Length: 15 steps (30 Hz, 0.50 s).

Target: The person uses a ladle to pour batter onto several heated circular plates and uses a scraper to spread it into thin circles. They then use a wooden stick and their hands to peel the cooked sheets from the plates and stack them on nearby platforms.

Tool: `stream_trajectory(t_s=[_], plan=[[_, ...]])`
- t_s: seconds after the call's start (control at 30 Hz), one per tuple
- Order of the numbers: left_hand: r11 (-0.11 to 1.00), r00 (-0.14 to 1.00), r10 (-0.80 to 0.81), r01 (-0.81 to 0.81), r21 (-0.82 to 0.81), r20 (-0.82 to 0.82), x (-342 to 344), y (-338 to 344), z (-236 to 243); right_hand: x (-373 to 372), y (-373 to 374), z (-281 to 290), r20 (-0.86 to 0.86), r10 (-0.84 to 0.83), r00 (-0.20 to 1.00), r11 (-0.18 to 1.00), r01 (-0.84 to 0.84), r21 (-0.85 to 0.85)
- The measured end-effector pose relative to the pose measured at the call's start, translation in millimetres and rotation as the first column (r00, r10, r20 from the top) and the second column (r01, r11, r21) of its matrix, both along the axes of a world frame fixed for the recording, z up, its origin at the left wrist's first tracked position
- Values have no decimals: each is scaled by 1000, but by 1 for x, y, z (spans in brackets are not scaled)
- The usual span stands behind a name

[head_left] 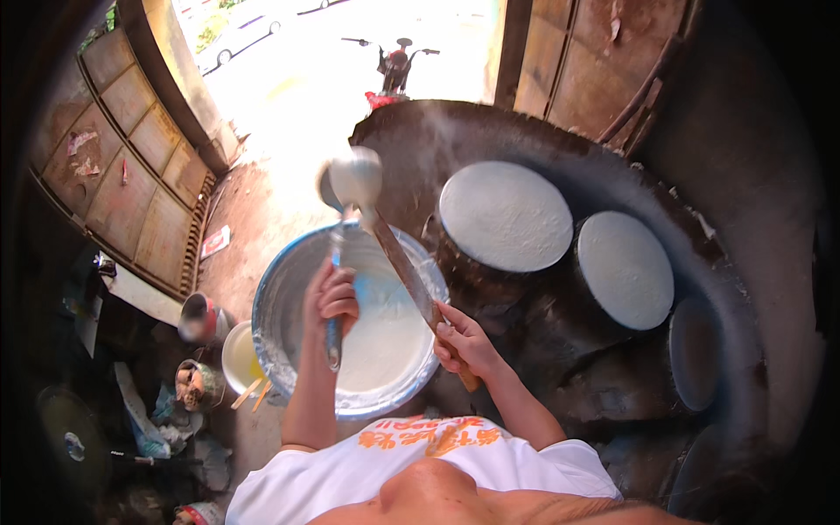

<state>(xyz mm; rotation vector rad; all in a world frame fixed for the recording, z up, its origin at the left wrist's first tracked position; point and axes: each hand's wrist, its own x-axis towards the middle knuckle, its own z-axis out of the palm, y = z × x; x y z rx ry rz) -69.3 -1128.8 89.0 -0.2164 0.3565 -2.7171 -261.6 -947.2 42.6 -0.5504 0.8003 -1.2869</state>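
My left hand point(332, 296) is closed round the blue handle of a ladle point(339, 238), held upright over the basin. The ladle's bowl is partly hidden and blurred. My right hand point(462, 337) grips a long wooden-handled tool point(409, 276), tilted up and to the left. Its rounded, white-coated head overlaps the ladle's bowl; I cannot tell whether they touch. Below both hands stands a large blue-rimmed basin point(264, 350) with thick white batter point(385, 337) inside and smears on its wall. To the right are two round pans point(505, 214) point(626, 269) topped with white batter.
A dark curved stove counter point(560, 144) wraps round the pans, with a darker round pan point(696, 354) nearer me. At left stand a small pail with yellow liquid point(241, 354), a basket of eggs point(194, 385) and a red can point(199, 317). A motorbike point(395, 70) stands beyond the doorway.
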Motion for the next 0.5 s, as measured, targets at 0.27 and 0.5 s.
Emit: stream_trajectory(t_s=[0.27,0.5], plan=[[998,998,1,-6,65,67,34,7,-8,8,22,39,-221,10,975,986,26,162],[968,978,137,-99,-230,155,41,-3,11,9,23,14,130,13,991,1000,-11,-16]])
